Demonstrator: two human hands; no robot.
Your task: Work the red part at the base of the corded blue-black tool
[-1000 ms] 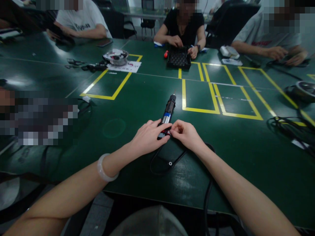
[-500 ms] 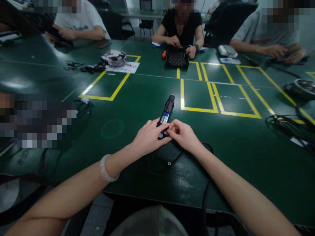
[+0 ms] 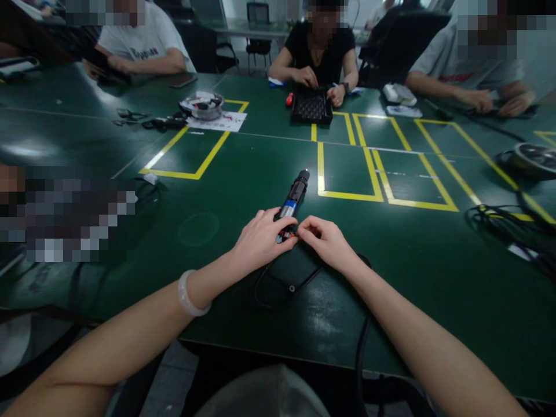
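An electric screwdriver (image 3: 292, 200) lies slanted on the green table, its thin tip pointing away from me. Part of its casing is off, so a silver body with a blue band shows, and small red and orange parts lie bare at its rear end. My left hand (image 3: 259, 238) is wrapped over that rear end and holds it. Close on the right, my right hand (image 3: 325, 238) pinches at the bared end beside a small orange piece, perhaps a wire; the fingertips hide what they grip. A black cable (image 3: 306, 279) loops on the table below both hands.
Yellow tape outlines (image 3: 351, 197) mark the table. Across it, a person works at a black tray (image 3: 311, 107); two others sit either side. A round clear container (image 3: 202, 106) stands on paper at the back left. Coiled black cables (image 3: 499, 223) lie at right.
My right hand has drawn slightly right, away from my left thumb, and an orange piece now shows between them. The screwdriver's rear and the cable loop have shifted slightly left.
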